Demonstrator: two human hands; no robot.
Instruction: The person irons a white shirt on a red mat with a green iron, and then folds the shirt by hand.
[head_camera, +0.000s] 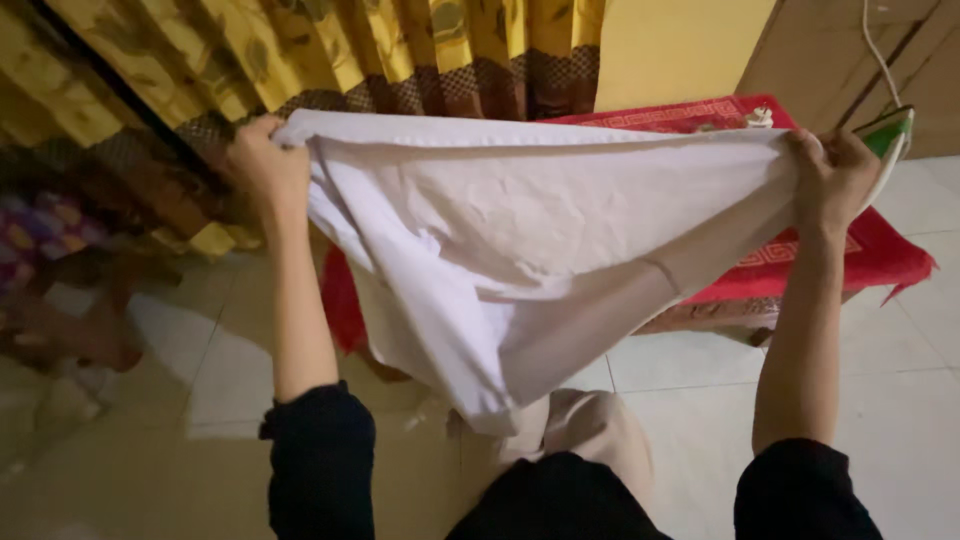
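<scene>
1. The left hand pinches one corner of the white cloth at upper left; the right hand clamps the other at upper right.
2. The cloth hangs mid-frame, its tip low: it could brush the tiled floor.
3. The iron sits just behind the right hand; a swing could knock it off the red-covered table.

Pale glossy tiled floor with thin grout lines covers the room. Yellow leaf-patterned curtain with a brown checked lower band hangs along the far side. Plain yellow painted wall adjoins it. Brown wooden panel stands at upper right. Red patterned cloth covers a low surface.
</scene>
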